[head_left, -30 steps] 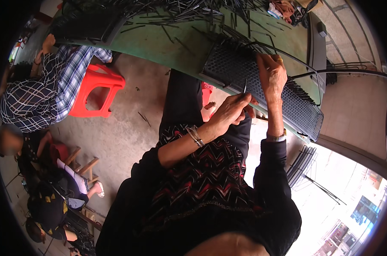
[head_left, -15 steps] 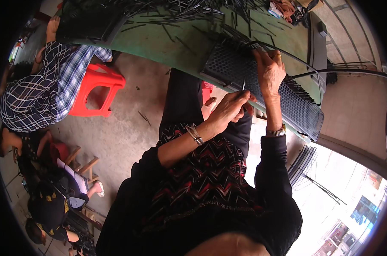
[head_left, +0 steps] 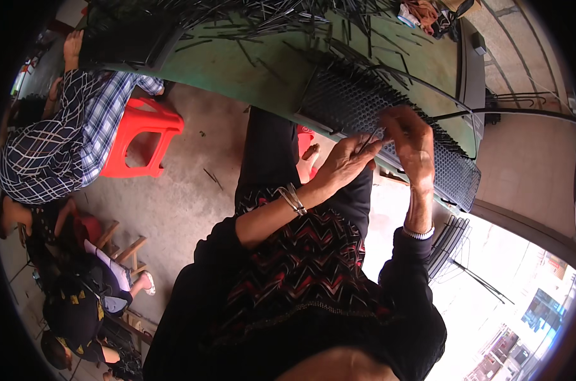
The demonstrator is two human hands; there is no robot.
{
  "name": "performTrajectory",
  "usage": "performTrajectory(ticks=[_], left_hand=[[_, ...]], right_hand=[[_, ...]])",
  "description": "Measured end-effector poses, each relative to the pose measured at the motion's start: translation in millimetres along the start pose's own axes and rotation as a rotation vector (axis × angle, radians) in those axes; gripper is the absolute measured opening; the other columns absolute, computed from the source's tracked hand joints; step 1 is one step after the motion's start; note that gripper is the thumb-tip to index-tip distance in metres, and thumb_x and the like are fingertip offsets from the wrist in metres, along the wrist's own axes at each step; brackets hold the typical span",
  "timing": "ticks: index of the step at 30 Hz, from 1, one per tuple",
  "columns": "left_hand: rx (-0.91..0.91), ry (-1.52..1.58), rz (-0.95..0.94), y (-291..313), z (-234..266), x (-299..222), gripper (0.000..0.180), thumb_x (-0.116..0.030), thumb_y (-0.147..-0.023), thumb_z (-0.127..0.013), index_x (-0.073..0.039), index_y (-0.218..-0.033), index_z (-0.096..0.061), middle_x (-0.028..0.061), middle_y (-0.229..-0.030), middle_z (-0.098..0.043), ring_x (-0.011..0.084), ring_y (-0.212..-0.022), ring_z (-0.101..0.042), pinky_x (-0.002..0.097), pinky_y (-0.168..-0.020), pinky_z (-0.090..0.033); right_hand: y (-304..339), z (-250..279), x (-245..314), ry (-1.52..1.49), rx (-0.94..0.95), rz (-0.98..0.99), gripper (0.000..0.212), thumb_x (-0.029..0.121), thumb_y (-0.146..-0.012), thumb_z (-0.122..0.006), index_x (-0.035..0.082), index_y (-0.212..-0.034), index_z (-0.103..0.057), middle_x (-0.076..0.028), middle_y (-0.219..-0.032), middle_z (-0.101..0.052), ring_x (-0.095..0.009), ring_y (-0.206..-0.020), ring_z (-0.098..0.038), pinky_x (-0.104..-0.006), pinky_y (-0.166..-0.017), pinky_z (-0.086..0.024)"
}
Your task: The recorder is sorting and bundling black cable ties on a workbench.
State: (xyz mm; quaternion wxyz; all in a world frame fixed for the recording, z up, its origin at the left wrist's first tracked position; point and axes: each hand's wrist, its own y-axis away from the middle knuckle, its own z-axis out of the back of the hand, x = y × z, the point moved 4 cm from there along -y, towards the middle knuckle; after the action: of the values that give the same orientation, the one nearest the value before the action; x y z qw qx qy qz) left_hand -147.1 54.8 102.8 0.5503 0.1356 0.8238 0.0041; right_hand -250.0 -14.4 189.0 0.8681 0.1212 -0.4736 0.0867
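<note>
My left hand [head_left: 344,166] is closed around a few thin dark strips [head_left: 366,142] that stick out past the fingertips. Close beside those fingertips is my right hand [head_left: 412,143], its fingers bent and smeared by motion; whether it pinches anything cannot be made out. Both hands are at the near edge of a long black perforated tray [head_left: 450,173], pitted with rows of small holes. A dense row of black strips [head_left: 421,114] stands up along its far side. Part of the tray is hidden behind my right hand.
The tray lies on a green worktable [head_left: 224,63] strewn with loose black strips [head_left: 269,25]. A black cable [head_left: 510,110] arches over the tray's right end. A person in a checked shirt [head_left: 110,120] sits at left on a red stool [head_left: 142,140]; another person [head_left: 72,311] is lower left.
My right hand has come back from the tray's far side toward my left hand's fingertips. My left hand has shifted slightly, and the strips in it show more plainly.
</note>
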Motion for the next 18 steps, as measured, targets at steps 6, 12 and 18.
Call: performTrajectory(ticks=[6, 12, 18], left_hand=[[-0.145, 0.21, 0.255, 4, 10, 10, 0.042, -0.034, -0.096, -0.057, -0.005, -0.126, -0.052, 0.0064, -0.075, -0.065, 0.0033, -0.046, -0.044, 0.0184, -0.036, -0.03], [-0.157, 0.198, 0.227, 12, 26, 5, 0.031, -0.033, -0.098, -0.054, -0.004, -0.104, -0.065, 0.0072, -0.074, -0.066, 0.0022, -0.044, -0.042, 0.0182, -0.038, -0.031], [-0.207, 0.388, 0.145, 16, 57, -8, 0.032, -0.03, -0.099, -0.053, -0.001, -0.103, -0.065, 0.0054, -0.069, -0.062, 0.0038, -0.047, -0.042, 0.0182, -0.042, -0.03]], right_hand=[[-19, 21, -3, 0.399, -0.55, 0.31, 0.011, 0.01, -0.091, -0.06, 0.003, -0.099, -0.064, -0.007, -0.078, -0.068, -0.011, -0.063, -0.064, -0.0255, -0.059, -0.049], [-36, 8, -38, 0.501, -0.553, 0.379, 0.011, 0.011, -0.091, -0.061, 0.007, -0.1, -0.066, -0.009, -0.074, -0.065, -0.016, -0.062, -0.064, -0.0296, -0.056, -0.049], [-34, -6, -24, 0.746, -0.421, 0.369, 0.013, 0.016, -0.086, -0.068, 0.012, -0.098, -0.07, -0.008, -0.095, -0.061, -0.028, -0.077, -0.063, -0.0361, -0.065, -0.05]])
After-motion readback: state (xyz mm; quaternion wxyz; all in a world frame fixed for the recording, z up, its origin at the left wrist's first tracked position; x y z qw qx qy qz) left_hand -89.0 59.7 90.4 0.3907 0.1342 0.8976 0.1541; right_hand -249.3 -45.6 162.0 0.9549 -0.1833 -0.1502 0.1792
